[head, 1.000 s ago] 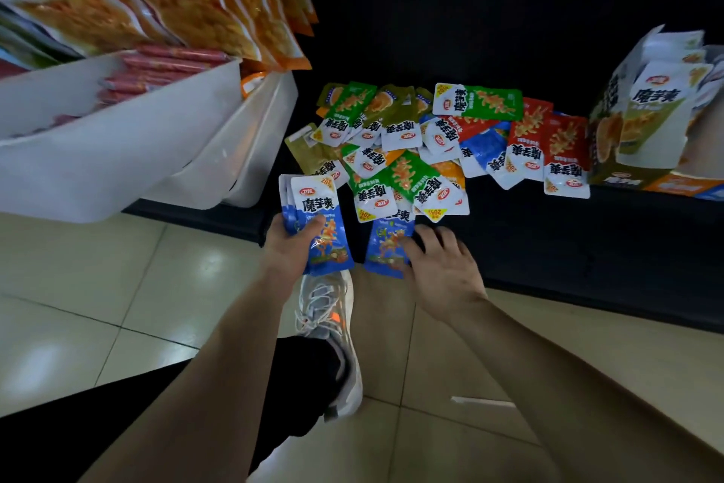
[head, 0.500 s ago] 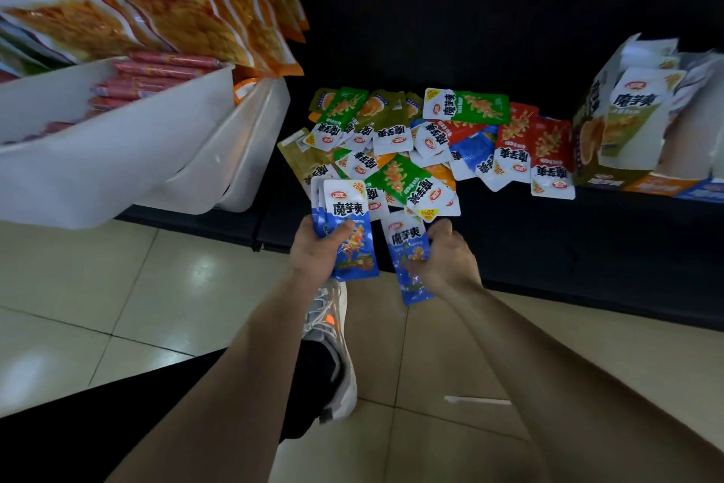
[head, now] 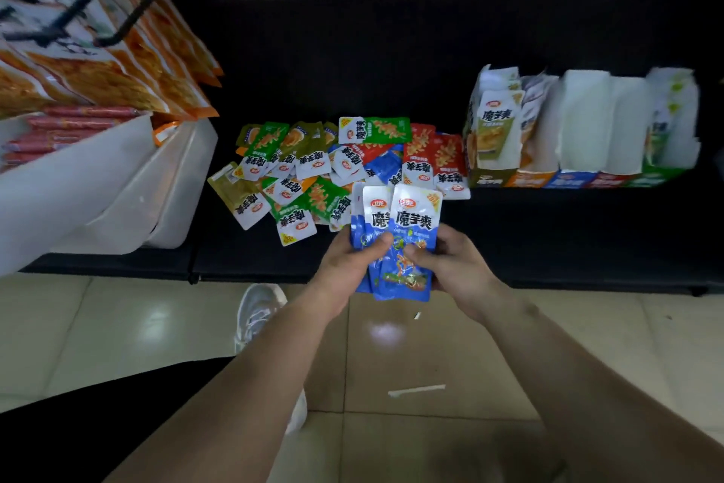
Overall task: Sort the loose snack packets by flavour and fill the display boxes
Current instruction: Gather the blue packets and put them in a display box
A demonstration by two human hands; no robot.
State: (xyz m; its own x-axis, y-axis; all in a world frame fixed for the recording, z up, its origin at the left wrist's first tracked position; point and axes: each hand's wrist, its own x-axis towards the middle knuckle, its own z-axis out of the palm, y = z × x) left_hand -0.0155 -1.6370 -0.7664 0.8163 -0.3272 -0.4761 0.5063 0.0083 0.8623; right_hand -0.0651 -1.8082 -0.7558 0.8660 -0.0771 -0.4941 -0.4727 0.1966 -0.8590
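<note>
While both hands, left hand (head: 344,259) and right hand (head: 454,267), grip the blue packets (head: 403,247) squared together, the blue display box (head: 572,179) waits at the shelf's right end.

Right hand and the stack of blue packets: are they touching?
Touching. Head view: the right hand pinches the blue packets, thumb on the front one; the left hand grips them too.

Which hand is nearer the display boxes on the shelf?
Right. The right hand holds the blue packets on their right side, below and left of the display boxes; the left hand holds the same stack's left side, farther from the boxes.
</note>
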